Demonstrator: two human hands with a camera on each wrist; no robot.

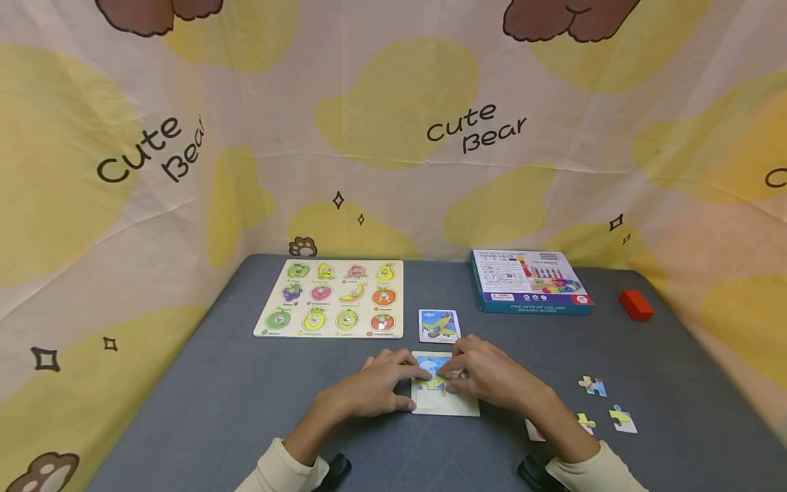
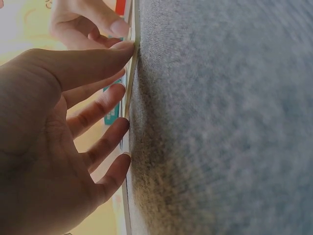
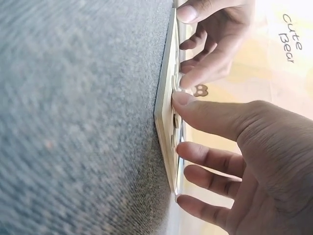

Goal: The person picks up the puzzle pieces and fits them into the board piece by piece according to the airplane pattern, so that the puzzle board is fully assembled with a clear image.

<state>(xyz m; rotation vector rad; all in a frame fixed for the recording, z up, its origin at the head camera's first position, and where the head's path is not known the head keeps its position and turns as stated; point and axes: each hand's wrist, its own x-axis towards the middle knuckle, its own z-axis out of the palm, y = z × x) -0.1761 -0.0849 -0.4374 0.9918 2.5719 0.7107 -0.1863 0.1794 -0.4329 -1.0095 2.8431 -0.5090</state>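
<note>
A small pale puzzle board [image 1: 445,406] lies on the grey table. Joined jigsaw pieces [image 1: 432,385] with a blue and yellow picture cover its upper part, while its lower strip is bare. My left hand [image 1: 382,384] is at the board's left side, thumb at the lower left edge and index fingertip on the pieces. From the right, my right hand [image 1: 488,372] reaches over the board and covers its upper right part. In the right wrist view, the right thumb [image 3: 183,99] presses on the pieces and the other fingers spread along the board.
A picture card [image 1: 439,326] with a yellow plane lies just behind the board. Loose jigsaw pieces [image 1: 624,419] are scattered at right, some partly behind the right forearm. Farther back are a fruit board [image 1: 332,298], a flat box [image 1: 531,281] and a red block [image 1: 636,305].
</note>
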